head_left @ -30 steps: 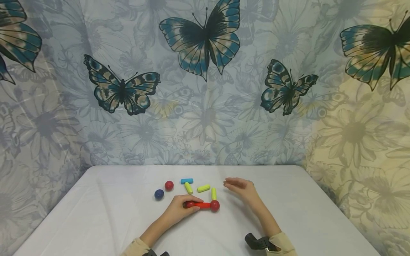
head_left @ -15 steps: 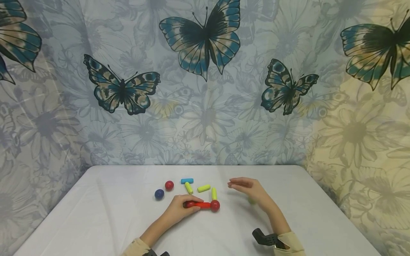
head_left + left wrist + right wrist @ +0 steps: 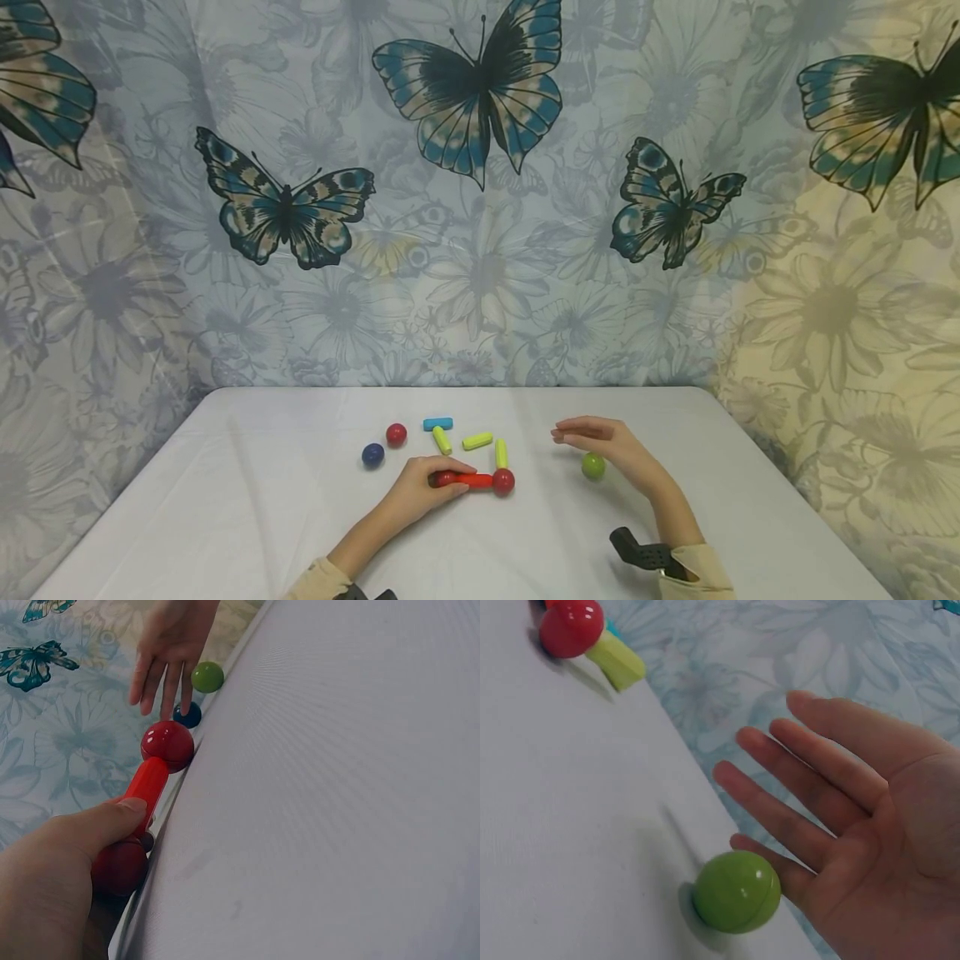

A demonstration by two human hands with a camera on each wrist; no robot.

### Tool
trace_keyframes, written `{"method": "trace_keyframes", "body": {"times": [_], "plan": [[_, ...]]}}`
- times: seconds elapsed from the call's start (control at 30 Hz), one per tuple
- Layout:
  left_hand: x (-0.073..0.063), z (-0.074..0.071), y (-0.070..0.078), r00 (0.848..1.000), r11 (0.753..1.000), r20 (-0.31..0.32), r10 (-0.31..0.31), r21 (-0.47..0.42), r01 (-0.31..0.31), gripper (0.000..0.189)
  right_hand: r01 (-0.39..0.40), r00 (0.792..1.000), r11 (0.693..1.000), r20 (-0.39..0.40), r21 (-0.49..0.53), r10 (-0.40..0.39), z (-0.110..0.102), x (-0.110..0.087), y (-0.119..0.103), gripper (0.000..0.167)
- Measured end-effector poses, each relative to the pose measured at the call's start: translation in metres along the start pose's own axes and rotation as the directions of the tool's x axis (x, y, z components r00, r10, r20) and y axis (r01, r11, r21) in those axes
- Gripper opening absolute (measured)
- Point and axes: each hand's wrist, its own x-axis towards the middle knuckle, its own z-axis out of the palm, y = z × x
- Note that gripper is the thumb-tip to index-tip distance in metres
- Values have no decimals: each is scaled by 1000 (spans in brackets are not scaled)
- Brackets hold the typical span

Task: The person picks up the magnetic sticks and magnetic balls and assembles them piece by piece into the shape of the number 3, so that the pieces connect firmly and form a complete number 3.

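Note:
My left hand (image 3: 425, 489) grips the left end of a red rod (image 3: 476, 481) with a red ball at each end. In the left wrist view, its thumb lies along the rod by the nearer ball (image 3: 120, 866). From the right-hand red ball (image 3: 503, 482), a yellow-green stick (image 3: 501, 454) points away toward the back. My right hand (image 3: 611, 442) is to the right with straight, spread fingers and nothing in its grasp. A green ball (image 3: 737, 892) sits on the table beside its little finger. Past the green ball in the left wrist view, a dark blue ball (image 3: 187, 715) shows behind the fingers.
Left of centre on the white table (image 3: 247, 500) lie a red ball (image 3: 396, 435) and a blue ball (image 3: 372, 455). Behind the left hand are a blue stick (image 3: 438, 424) and two yellow-green sticks, one angled (image 3: 442, 440), one nearly level (image 3: 477, 442). A butterfly-print cloth (image 3: 480, 333) hangs behind.
My right hand has moved to the right, away from the joined pieces, and the green ball has come into view beneath it. The left hand and the red rod stay put.

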Motion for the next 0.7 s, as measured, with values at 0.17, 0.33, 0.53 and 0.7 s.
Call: {"method": "trace_keyframes", "body": {"times": [0.17, 0.33, 0.53, 0.7], "plan": [[0, 0, -1, 1000, 1000, 3, 0, -2, 0, 23, 16, 999, 1000, 42, 10, -17, -7, -3, 4, 41], [0, 0, 0, 1000, 1000, 4, 1, -7, -1, 23, 51, 996, 998, 74, 22, -52, -12, -5, 9, 40], [0, -1, 1, 1000, 1000, 1, 8, -17, -8, 23, 42, 989, 998, 141, 52, -49, -16, -7, 14, 40], [0, -1, 2, 1000, 1000, -1, 19, -24, -19, 23, -28, 985, 998, 169, 56, 18, -16, -9, 16, 44]]}}
